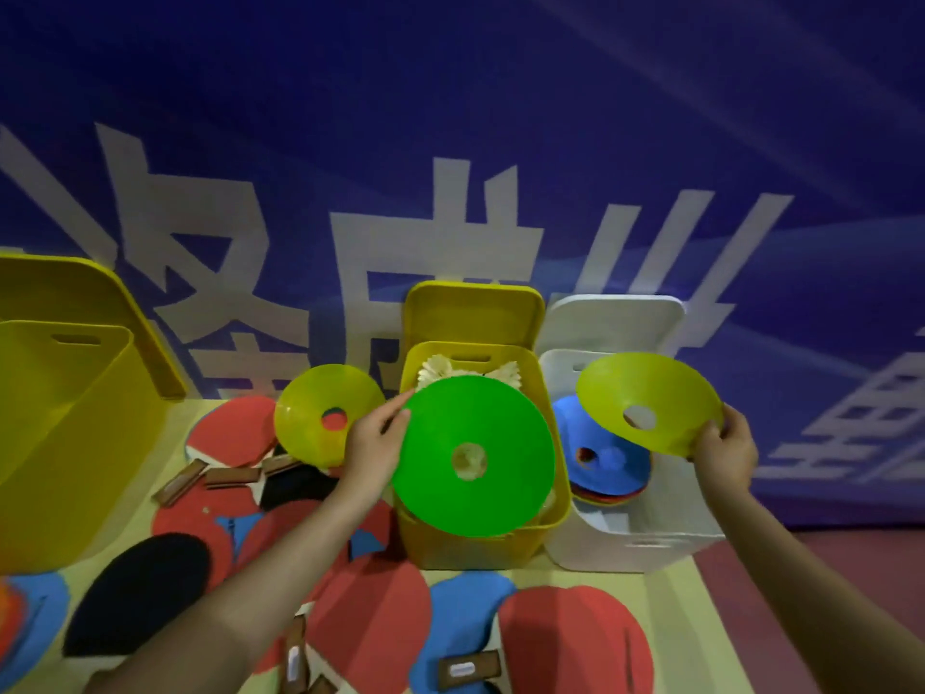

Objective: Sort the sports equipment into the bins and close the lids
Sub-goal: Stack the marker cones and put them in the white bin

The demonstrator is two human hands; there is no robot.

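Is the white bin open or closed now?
Open. The white bin has its lid standing up behind it, and blue disc cones show inside.

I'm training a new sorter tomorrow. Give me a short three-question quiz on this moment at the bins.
1. True or false: the left hand holds the green disc cone over the small yellow bin.
2. What does the right hand hold? A) a paddle B) a yellow disc cone C) a lid
3. Fill in: the blue disc cone tops a stack inside the ____ bin.

Key: 1 true; 2 B; 3 white.
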